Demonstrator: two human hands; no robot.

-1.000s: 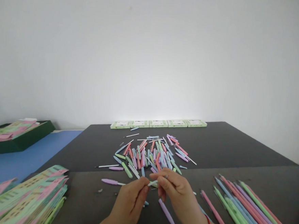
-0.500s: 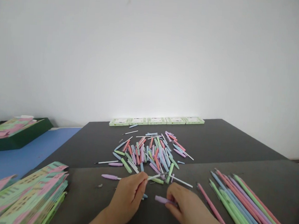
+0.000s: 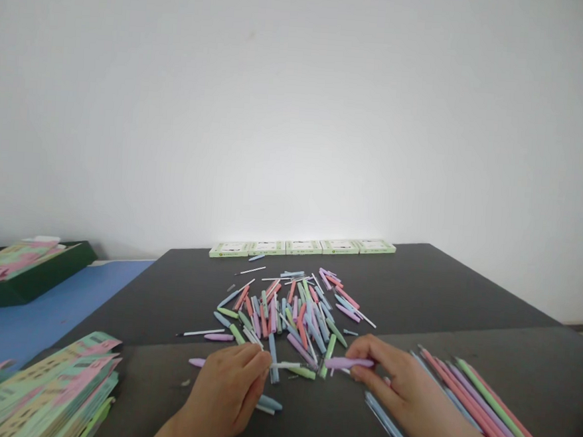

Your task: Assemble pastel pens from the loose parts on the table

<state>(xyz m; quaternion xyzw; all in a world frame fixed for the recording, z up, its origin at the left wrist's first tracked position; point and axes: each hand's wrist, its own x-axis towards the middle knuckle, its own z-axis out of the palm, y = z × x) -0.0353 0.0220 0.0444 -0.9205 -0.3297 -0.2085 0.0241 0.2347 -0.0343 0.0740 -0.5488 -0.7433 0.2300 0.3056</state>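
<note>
My left hand [image 3: 232,391] is closed on a thin white pen refill [image 3: 288,365], whose dark tip points right. Facing it, my right hand [image 3: 390,378] pinches a purple pen barrel [image 3: 348,363] between thumb and fingers. The refill tip and the barrel's left end are a small gap apart. Just beyond both hands lies a loose heap of purple, blue, green and red pen parts [image 3: 302,316] mixed with white refills. A blue piece [image 3: 270,403] lies beside my left hand, near its fingers.
Long coloured pens [image 3: 498,406] lie side by side at the right, partly behind my right forearm. Printed packets [image 3: 54,388] are stacked at the left front. A green tray [image 3: 32,280] stands on a blue surface [image 3: 101,298]. Flat boxes [image 3: 303,247] line the table's far edge.
The purple barrel has come up and turned level in my right hand, which has moved right and up. My left hand has shifted slightly left and down, still holding the refill. The view has tilted a little.
</note>
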